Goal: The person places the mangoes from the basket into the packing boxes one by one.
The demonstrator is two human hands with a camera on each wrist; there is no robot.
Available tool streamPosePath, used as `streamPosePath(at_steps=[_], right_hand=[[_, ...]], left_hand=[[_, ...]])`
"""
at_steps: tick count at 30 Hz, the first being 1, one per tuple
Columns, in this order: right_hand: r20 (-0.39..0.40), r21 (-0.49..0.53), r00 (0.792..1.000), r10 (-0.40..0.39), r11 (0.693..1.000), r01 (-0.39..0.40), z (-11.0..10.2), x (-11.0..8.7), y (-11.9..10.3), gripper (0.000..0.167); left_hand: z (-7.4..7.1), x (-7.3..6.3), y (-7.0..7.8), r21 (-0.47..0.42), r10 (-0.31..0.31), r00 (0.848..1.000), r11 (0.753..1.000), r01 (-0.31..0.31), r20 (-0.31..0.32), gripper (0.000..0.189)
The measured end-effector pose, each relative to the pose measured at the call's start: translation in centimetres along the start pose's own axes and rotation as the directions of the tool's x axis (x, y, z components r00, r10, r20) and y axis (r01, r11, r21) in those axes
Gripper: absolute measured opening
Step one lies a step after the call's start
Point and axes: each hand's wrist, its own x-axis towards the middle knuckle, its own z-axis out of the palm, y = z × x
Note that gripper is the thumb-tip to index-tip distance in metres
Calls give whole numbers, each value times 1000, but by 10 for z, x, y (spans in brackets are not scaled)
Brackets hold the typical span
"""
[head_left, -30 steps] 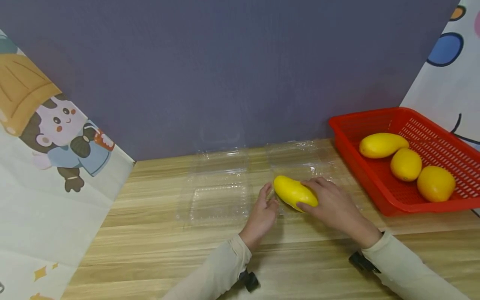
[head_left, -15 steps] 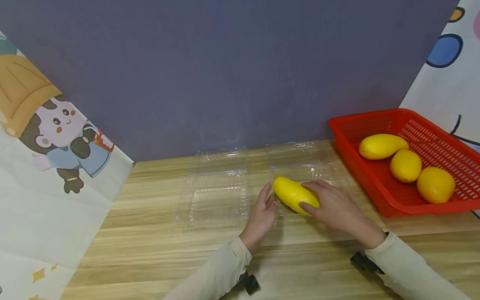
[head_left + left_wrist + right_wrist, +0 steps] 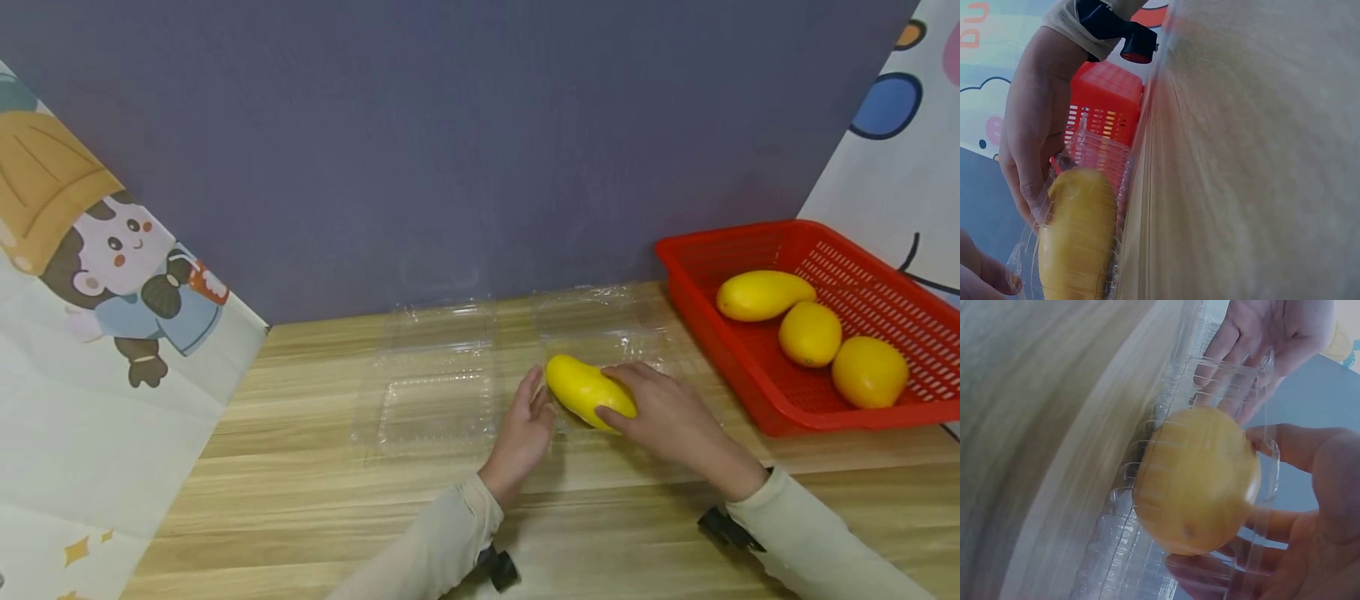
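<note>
A yellow mango (image 3: pixel 583 390) lies slantwise in the near half of a clear plastic clamshell box (image 3: pixel 592 310), its lid folded back. My right hand (image 3: pixel 667 414) grips the mango's right end, thumb on the near side and fingers over the far side. In the right wrist view, the thumb and fingers reach over the box wall (image 3: pixel 1260 394) to the mango. To the left, my left hand (image 3: pixel 521 442) holds its fingers loosely extended along the box's outer left side, apart from the mango. Its thumb (image 3: pixel 1000 278) is right at the rim in the left wrist view.
A second clear clamshell box (image 3: pixel 438 408) lies opened flat on the wooden table (image 3: pixel 300 500) to the left. At the right, a red plastic basket (image 3: pixel 716 358) holds another mango (image 3: pixel 765 296) and two rounder orange-yellow fruits (image 3: pixel 870 372). A dark panel (image 3: pixel 450 150) stands behind.
</note>
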Motion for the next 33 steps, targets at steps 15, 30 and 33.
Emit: streamPosePath(at_steps=[15, 30, 33], right_hand=[[-8, 13, 1000, 4, 1000, -4, 2, -1, -1, 60], [16, 55, 1000, -8, 998, 8, -11, 0, 6, 58], [-2, 75, 1000, -7, 997, 7, -27, 0, 12, 58]], left_hand=[[0, 0, -2, 25, -10, 1000, 1000, 10, -1, 59], [-1, 0, -3, 26, 10, 1000, 1000, -10, -6, 58], [-1, 0, -3, 26, 12, 1000, 1000, -12, -7, 58]])
